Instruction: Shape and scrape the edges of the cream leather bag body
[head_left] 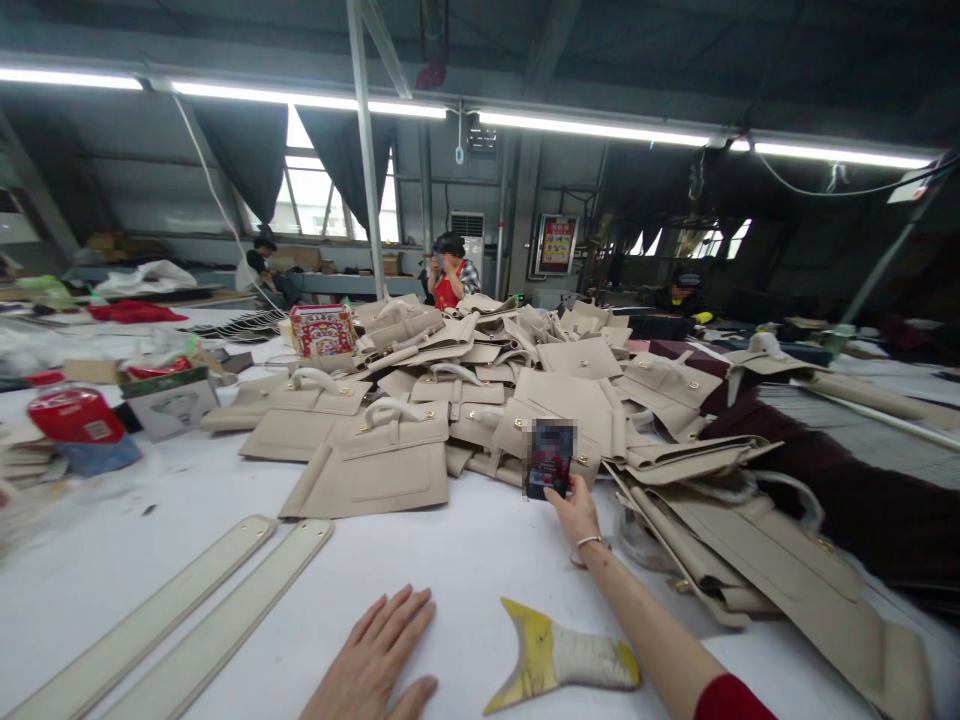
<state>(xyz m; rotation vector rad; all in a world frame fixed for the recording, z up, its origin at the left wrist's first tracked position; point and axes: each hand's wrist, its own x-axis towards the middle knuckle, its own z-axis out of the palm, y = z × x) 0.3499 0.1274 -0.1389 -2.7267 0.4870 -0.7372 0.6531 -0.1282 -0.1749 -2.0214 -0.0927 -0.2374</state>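
Note:
My right hand point(576, 510) grips a dark smartphone point(551, 462), its screen partly blurred, held upright with the thumb on the lower part. Flat on the white tabletop point(300, 620) lies my left hand point(375, 650), fingers stretched out and holding nothing. Between my forearms rests a yellow, fork-ended tool point(536, 645) with a whitish wrapped handle. Beyond the phone spreads a big heap of beige bag panels point(570, 360), many with handles and small gold fittings. One such beige bag piece point(382, 460) sits at the front of the heap, ahead of my left hand.
Two long pale straps point(217, 620) lie at the left. Behind them stand a red and blue pouch point(82, 430), a box point(171, 402) and a colourful red package point(324, 330). More beige panels point(787, 560) fill the right side. Co-workers, including a person in red point(450, 275), are across the table.

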